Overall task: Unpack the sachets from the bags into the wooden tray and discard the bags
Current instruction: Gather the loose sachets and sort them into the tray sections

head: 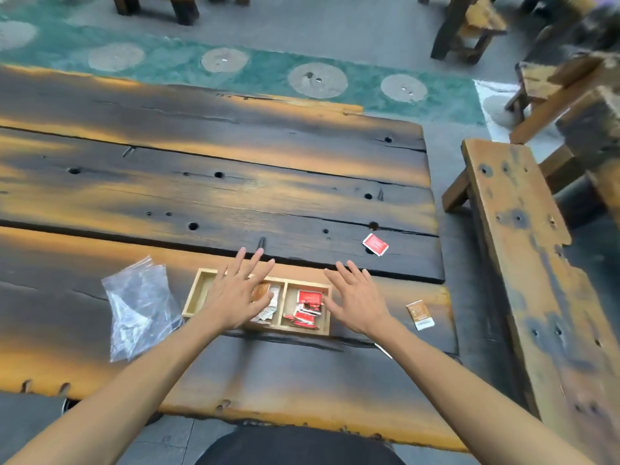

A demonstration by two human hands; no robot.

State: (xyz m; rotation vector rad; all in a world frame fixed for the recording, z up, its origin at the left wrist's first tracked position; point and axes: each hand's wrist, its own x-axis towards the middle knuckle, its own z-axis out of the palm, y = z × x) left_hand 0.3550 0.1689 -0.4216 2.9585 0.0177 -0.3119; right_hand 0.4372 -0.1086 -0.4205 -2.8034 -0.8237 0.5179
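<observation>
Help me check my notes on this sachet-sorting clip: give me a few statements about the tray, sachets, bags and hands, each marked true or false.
1. The wooden tray has three compartments. True.
2. The red sachets in the tray lie in its left compartment. False: they fill the right one; the left one looks empty.
3. A red sachet lies on the table outside the tray. True.
4. The left hand holds the clear plastic bags. False: both hands are open and hold nothing; the bags lie left of the tray.
5. A brown sachet lies right of the right hand. True.
</observation>
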